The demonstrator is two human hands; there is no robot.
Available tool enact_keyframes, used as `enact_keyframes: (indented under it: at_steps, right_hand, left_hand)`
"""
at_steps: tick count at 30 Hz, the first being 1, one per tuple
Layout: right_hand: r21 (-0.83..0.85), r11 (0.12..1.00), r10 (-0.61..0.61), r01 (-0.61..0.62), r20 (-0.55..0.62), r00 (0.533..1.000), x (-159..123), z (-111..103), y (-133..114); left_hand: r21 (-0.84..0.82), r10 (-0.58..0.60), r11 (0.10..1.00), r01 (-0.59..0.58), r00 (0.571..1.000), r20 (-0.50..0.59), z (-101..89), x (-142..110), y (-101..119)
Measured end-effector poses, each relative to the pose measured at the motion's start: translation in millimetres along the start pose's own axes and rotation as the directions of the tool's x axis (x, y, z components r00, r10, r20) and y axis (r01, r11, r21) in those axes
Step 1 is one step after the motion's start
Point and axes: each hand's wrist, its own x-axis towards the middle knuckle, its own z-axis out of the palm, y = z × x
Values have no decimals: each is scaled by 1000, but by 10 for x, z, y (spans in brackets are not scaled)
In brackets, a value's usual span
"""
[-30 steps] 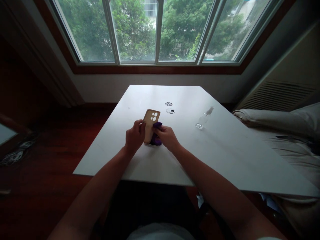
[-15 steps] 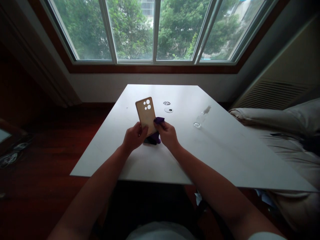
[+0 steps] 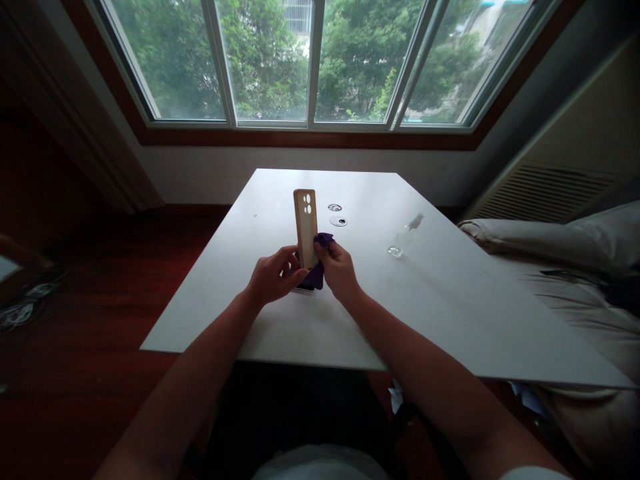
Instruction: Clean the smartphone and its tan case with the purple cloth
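Just above the middle of the frame, the left hand (image 3: pixel 273 277) pinches the bottom end of a tan phone case (image 3: pixel 305 227), standing it upright so a side faces the cloth. The right hand (image 3: pixel 339 270) has its fingers pressed together on a purple cloth (image 3: pixel 318 272), touching the case's right edge. A dark phone (image 3: pixel 303 285) seems to lie beneath on the white table (image 3: pixel 450 300); a small clear bottle (image 3: pixel 404 237) lies to the right.
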Motion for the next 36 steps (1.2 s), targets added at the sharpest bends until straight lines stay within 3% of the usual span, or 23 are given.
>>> enact_keyframes:
  at_steps: [6, 10, 13, 16, 18, 20, 22, 24, 26, 32, 36]
  right_hand:
    - [-23, 999, 49, -48, 80, 996, -15, 20, -16]
    - [-60, 994, 94, -86, 150, 984, -51, 47, -28]
    - [-135, 990, 63, -43, 148, 987, -67, 48, -9]
    - [-185, 983, 38, -17, 113, 993, -46, 23, 35]
    - [-169, 984, 66, -51, 82, 994, -5, -8, 74]
    - [-139, 986, 102, -95, 46, 994, 49, -47, 118]
    - [-110, 986, 125, -123, 10, 992, 105, -90, 164]
    - [-78, 985, 154, -155, -19, 988, 151, -130, 207]
    - [-33, 978, 206, -206, -28, 978, 179, -159, 240]
    - [82, 955, 284, -284, 14, 959, 178, -162, 266]
    - [84, 949, 299, -304, 61, 952, 150, -133, 260]
  left_hand:
    - [-79, -30, 997, 18, 987, -155, 49, 27, -108]
    - [-175, -104, 984, 47, 935, -338, 85, 77, -206]
    - [-256, -202, 961, 110, 907, -368, 80, 102, -262]
    - [-156, -223, 973, 172, 873, -434, 27, 109, -261]
    - [50, -132, 984, 173, 882, -451, -27, 109, -232]
    - [249, -18, 962, 109, 940, -341, -70, 108, -193]
    - [337, 65, 941, -15, 989, -136, -80, 103, -156]
    - [326, 124, 936, -135, 991, 55, -50, 96, -122]
    - [286, 173, 934, -215, 971, 162, 9, 89, -90]
    - [142, 280, 938, -316, 933, 225, 157, 78, -44]
    - [171, 267, 937, -304, 940, 211, 118, 83, -71]
